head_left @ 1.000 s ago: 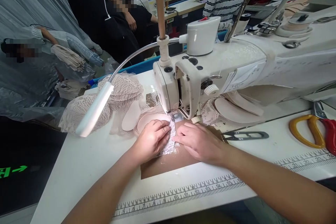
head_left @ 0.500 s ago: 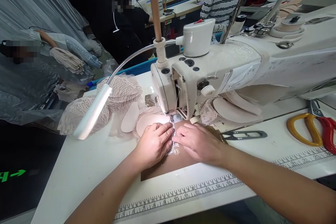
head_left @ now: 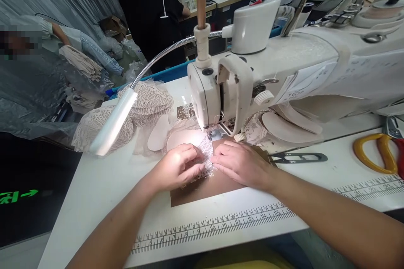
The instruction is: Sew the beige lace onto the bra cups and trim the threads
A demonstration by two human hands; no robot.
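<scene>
A pale lace piece [head_left: 206, 153] lies under the sewing machine's needle area [head_left: 209, 134], on a brown sheet [head_left: 195, 195]. My left hand [head_left: 179, 167] rests over the lace's left side, its fingers bent and the thumb apart from them. At the lace's right edge, the fingertips of my right hand [head_left: 241, 163] are pressed together on the fabric; part of that grip is hidden. Just behind my left hand sits a smooth pale oval pad [head_left: 184, 138] with sheer fabric round it.
Lace cups [head_left: 151, 98] are piled at left beneath a bendable lamp [head_left: 114, 122]. More pads [head_left: 287, 128] lie right of the needle. Thread snips [head_left: 298, 158] and yellow-handled scissors [head_left: 374, 153] lie at right. A printed ruler [head_left: 205, 231] runs along the front edge. Other people are beyond the table.
My left hand has lifted its flat fingers off the lace and drawn left, with the thumb spreading. More lace shows between the hands. The right hand stays at its edge. The view has shifted slightly.
</scene>
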